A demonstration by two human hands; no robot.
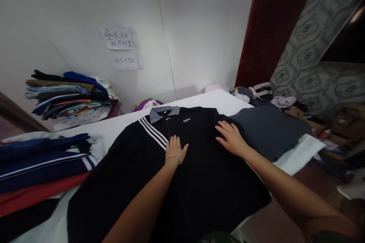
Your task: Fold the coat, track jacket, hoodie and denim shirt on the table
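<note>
A black long-sleeved shirt (199, 171) lies spread out in front of me, its grey-blue collar (156, 114) pointing away. Three white stripes run diagonally over one side of its chest, and a small white logo marks the other. Flat on the middle of the chest rests my left hand (175, 150), a thin bracelet at its wrist. My right hand (231, 138) lies with fingers spread on the shirt near its right shoulder and sleeve. Neither hand grips anything. The shirt's lower hem is partly hidden by my left forearm and the frame edge.
Folded clothes stand in a stack (74, 95) at the back left, with another pile (42, 163) nearer on the left. A dark grey garment (270, 131) lies to the right on the white table (219, 100). Cardboard boxes (349, 125) are at far right. Paper signs (121, 38) hang on the wall.
</note>
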